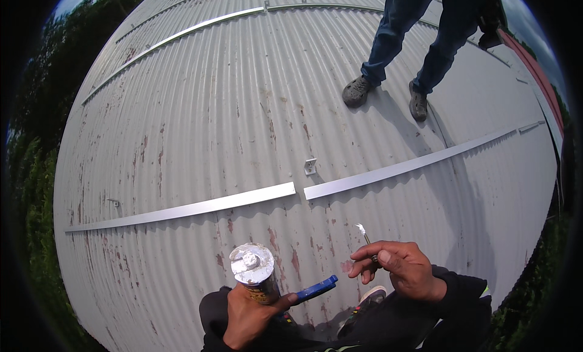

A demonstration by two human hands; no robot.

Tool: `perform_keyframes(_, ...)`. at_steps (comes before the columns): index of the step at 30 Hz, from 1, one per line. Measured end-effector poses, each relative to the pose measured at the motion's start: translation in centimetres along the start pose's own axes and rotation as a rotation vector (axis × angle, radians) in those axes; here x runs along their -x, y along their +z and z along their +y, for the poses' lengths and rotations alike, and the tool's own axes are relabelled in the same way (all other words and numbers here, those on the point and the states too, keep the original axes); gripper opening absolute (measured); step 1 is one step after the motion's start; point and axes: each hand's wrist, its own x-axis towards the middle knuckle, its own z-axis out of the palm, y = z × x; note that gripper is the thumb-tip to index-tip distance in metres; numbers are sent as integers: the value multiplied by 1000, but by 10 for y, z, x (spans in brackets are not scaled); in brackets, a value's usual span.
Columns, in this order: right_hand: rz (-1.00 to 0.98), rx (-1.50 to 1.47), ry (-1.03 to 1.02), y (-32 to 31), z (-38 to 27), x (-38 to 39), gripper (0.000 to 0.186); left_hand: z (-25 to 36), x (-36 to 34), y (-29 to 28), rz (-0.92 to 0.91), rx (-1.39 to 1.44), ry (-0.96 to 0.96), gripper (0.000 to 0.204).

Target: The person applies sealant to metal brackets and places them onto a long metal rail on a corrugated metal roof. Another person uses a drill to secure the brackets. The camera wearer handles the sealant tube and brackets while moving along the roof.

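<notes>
I see one ribbed roof (200, 139) with one co-worker (419, 30) standing on it. Two near metal strips (188, 212) are laid out, ends apart. The left hand (250, 315) wraps one white-smeared can (262, 291), thumb against one blue tool (316, 289). Two nearby brackets (310, 166) stand clear of the strips, seemingly left to join. The right hand (401, 270), loosely curled, pinches one stick (367, 235), its tip already coated with white paste (361, 228).

a corrugated grey roof (200, 139) (its paint flaking) bears silvery rails (376, 175) and small brackets (310, 166).
</notes>
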Motion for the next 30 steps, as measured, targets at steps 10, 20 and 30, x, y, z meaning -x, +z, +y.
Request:
perform_keyframes(10, -40, 26, 110, -4, 11, -8, 33, -8, 5, -3, 58, -127, 100, 53)
perform_keyframes(20, -98, -94, 263, -4, 22, -8, 29, -23, 5, 0, 91, -68, 214, 56)
perform_keyframes(30, -63, 11, 167, 5, 15, -16, 38, -7, 5, 4, 26, -72, 312, 55)
